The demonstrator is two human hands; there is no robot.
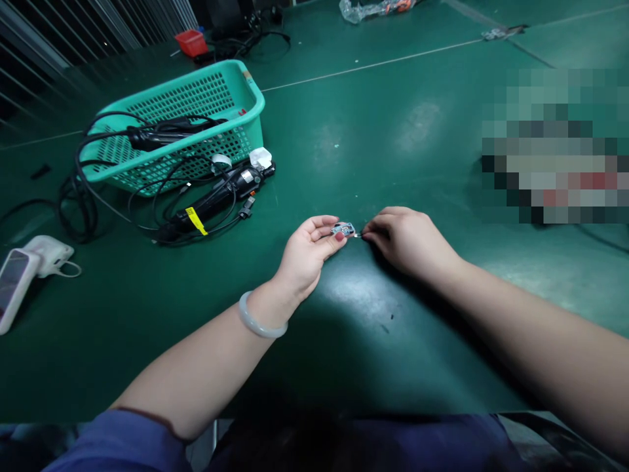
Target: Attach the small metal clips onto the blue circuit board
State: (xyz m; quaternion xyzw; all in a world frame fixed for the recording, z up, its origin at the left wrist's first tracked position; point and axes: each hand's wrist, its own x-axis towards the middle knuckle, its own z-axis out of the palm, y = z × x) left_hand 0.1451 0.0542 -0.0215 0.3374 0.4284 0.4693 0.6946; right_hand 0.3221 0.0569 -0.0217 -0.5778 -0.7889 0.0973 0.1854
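Near the middle of the view, a small light-blue and metallic part (344,229) is pinched between the thumb and fingers of my left hand (302,252), which has a pale bangle (259,320) at the wrist. Just to its right, my right hand (413,237) has its thumb and forefinger pressed together on a small thin piece (358,235) with a pale end. This piece reaches toward the blue part; whether the two touch is too small to tell. Both hands are just above the green table (314,367).
A green basket (250,111) with black cables and a black device stands at the upper left. Before it lies a black tool (216,200) with a yellow label. A white phone (17,285) is far left, a red box (191,42) behind, a blurred patch right.
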